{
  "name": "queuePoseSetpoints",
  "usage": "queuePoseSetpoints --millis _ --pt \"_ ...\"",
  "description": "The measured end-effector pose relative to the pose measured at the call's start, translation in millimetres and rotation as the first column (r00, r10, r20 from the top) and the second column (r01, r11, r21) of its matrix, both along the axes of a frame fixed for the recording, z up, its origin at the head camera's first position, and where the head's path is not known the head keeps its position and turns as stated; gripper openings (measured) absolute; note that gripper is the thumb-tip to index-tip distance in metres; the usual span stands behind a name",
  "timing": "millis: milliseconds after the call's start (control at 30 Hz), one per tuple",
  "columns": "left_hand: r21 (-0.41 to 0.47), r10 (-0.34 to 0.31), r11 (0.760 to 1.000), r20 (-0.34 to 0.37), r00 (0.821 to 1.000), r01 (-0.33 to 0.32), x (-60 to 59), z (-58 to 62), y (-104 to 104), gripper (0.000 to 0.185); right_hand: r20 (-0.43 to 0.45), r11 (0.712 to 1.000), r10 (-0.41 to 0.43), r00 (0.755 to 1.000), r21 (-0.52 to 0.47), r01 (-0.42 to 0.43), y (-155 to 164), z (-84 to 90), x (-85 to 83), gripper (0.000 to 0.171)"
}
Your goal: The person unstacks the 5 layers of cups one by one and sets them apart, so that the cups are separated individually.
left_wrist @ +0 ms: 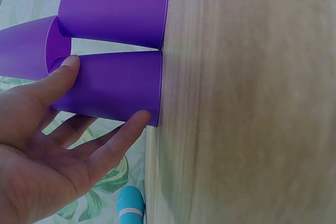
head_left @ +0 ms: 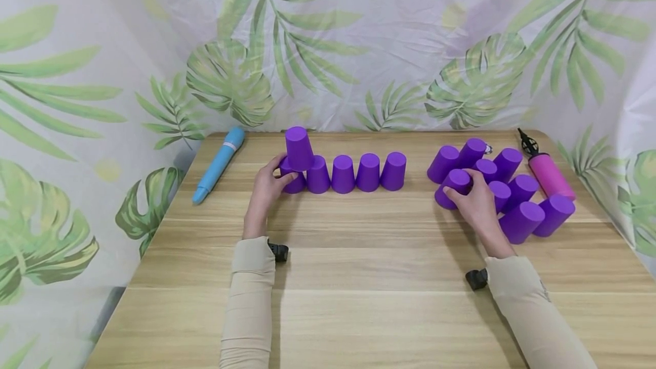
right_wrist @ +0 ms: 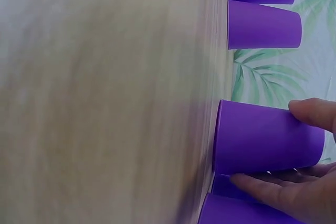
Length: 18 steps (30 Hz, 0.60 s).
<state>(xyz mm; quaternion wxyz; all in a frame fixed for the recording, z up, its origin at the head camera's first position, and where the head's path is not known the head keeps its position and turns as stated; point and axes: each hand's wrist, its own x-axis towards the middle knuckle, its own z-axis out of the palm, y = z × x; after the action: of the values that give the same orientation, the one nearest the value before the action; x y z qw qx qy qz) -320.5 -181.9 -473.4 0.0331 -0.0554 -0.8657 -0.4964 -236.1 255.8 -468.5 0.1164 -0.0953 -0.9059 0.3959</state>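
— On the table (head_left: 359, 278), what are your hands doing?
— Left hand (head_left: 266, 189) cups the end cup (head_left: 293, 182) of the upside-down row, under the stacked cup (head_left: 299, 148). Right hand (head_left: 476, 201) grips a cluster cup (head_left: 452, 188), well apart.

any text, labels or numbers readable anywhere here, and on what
None can be read in any view.
The purple cups are plain.
The blue tube has a pale band but no legible print.
The pink pump shows no lettering.
The leaf-print backdrop and the wooden table carry no writing.
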Motion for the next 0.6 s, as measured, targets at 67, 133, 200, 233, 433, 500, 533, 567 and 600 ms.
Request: queuePoseSetpoints --millis 67,133,200,233,433,500,533,567,600 --pt "-0.002 0.0 1.0 -0.004 1.0 0.0 -0.2 0.0 0 0.06 0.008 1.0 0.001 1.0 -0.002 -0.001 0 0.0 -0.9 0.066" --pt "-0.001 0.001 1.0 -0.005 1.0 -0.001 -0.7 -0.4 0 0.06 0.02 1.0 0.003 1.0 -0.003 -0.003 0 0.0 -2.0 0.067" --pt "0.0 0.002 1.0 -0.007 1.0 -0.002 -1.1 -0.9 -1 0.061 0.03 1.0 0.007 1.0 -0.002 -0.007 0 0.4 -2.6 0.068" --pt "0.0 0.004 1.0 -0.007 1.0 -0.004 -0.9 -1.0 -1 0.06 0.033 1.0 0.01 0.999 -0.003 -0.01 0 0.8 -2.4 0.069" --pt "-0.011 0.004 1.0 -0.001 1.0 -0.004 -0.7 -0.9 -1 0.06 -0.045 0.999 0.038 0.998 -0.023 -0.039 -7 5.3 4.9 0.076" --pt "-0.008 0.006 1.0 -0.004 1.0 -0.006 -0.8 -0.8 0 0.06 -0.101 0.998 0.052 0.993 -0.019 -0.055 -12 8.6 9.1 0.076" --pt "-0.008 0.006 1.0 -0.006 1.0 -0.006 -0.8 -1.2 -1 0.059 -0.129 0.998 0.06 0.99 -0.013 -0.063 -15 10.5 11.1 0.076" --pt "-0.006 0.006 1.0 -0.007 1.0 -0.006 -0.8 -1.5 -1 0.059 -0.158 0.997 0.07 0.985 -0.006 -0.072 -18 13.0 13.0 0.075" --pt "-0.004 0.005 1.0 -0.009 1.0 -0.005 -0.9 -1.9 -1 0.059 -0.187 0.997 0.081 0.979 0.004 -0.081 -21 16.1 14.7 0.074"
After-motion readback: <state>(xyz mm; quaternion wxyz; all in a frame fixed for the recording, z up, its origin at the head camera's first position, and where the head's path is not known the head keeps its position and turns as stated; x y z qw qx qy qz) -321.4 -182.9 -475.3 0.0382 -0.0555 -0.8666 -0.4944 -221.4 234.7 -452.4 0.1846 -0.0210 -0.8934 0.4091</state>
